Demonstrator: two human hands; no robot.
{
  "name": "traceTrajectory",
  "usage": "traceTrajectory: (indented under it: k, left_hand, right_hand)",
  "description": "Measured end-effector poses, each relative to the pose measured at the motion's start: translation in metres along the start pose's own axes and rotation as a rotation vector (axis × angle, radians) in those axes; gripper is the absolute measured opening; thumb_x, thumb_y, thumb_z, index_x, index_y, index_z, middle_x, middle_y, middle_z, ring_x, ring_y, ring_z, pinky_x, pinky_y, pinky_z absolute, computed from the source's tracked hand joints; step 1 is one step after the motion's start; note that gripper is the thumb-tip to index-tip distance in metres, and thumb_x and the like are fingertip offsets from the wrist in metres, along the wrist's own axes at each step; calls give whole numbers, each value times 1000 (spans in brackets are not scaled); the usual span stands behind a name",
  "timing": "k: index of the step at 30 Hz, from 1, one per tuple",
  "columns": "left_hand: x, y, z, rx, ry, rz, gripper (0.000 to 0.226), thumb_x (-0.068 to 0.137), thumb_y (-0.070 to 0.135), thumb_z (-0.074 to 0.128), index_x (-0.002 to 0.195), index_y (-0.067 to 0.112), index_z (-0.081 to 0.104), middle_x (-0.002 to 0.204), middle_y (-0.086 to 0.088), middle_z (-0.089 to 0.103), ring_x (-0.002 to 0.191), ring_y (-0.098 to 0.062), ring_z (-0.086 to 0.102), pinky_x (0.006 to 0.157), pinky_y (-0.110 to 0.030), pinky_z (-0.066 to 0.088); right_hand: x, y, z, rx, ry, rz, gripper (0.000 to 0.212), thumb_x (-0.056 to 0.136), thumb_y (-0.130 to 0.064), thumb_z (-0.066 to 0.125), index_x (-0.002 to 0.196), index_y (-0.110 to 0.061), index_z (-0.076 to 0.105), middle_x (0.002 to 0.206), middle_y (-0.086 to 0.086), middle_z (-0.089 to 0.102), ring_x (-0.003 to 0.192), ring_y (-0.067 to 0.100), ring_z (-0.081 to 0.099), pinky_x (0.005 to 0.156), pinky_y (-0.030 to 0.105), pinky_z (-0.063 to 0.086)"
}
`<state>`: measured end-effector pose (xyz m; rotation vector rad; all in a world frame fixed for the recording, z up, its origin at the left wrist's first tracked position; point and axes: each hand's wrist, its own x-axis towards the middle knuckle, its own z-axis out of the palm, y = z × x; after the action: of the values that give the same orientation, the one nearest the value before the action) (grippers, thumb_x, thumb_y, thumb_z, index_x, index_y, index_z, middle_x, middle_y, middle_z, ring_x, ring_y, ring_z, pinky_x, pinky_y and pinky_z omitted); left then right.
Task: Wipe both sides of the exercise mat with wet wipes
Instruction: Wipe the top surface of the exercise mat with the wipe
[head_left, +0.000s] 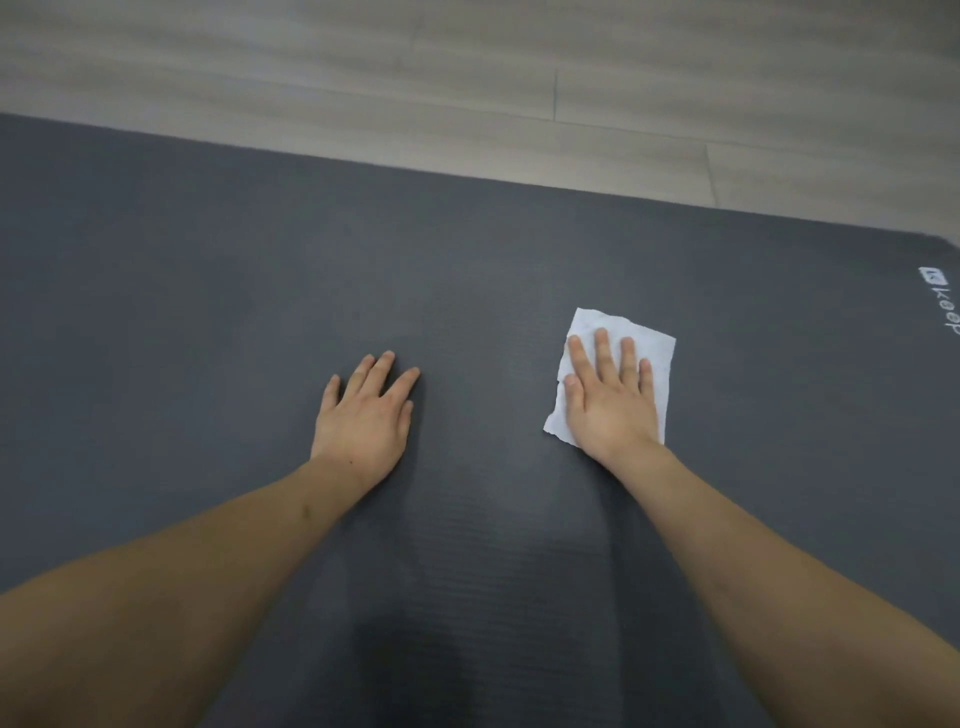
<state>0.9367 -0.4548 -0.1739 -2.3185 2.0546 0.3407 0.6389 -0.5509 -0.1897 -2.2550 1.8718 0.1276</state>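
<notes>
A dark grey exercise mat (208, 291) lies flat on the floor and fills most of the view. My right hand (610, 397) presses flat, fingers straight, on a white wet wipe (657, 345) spread on the mat right of centre. My left hand (366, 415) rests flat on the bare mat to the left of it, fingers spread and holding nothing. A darker, damp-looking streak runs down the mat between my forearms.
Pale wood-look floor (519, 78) lies beyond the mat's far edge. A white printed logo (940, 306) marks the mat near its right end, where the corner of the mat shows.
</notes>
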Motion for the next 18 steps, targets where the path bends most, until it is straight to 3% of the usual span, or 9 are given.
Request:
traceTrajectory:
  k: [9, 13, 18]
  left_hand:
    - [-46, -93, -2, 31, 10, -176, 52, 107, 42, 19, 159, 37, 21, 170, 3, 10, 157, -21, 5, 125, -52, 12]
    - [-66, -113, 2, 38, 6, -217, 55, 107, 42, 17, 161, 37, 15, 171, 3, 6, 157, -21, 3, 125, -52, 12]
    - [-59, -90, -1, 8, 21, -235, 54, 107, 46, 17, 160, 40, 14, 171, 2, 5, 157, -23, -1, 125, -53, 8]
  right_hand:
    - [-22, -234, 31, -70, -49, -596, 60, 108, -49, 10, 165, -34, 0, 174, -3, -6, 158, 30, -15, 127, 53, -7]
    - [-27, -242, 37, -105, -45, -677, 61, 107, -51, 12, 165, -35, 5, 174, -2, -1, 159, 31, -10, 127, 54, -5]
    - [-26, -228, 39, -70, -16, -676, 61, 106, -54, 14, 165, -39, 9, 174, -5, 3, 160, 24, -3, 127, 53, 0]
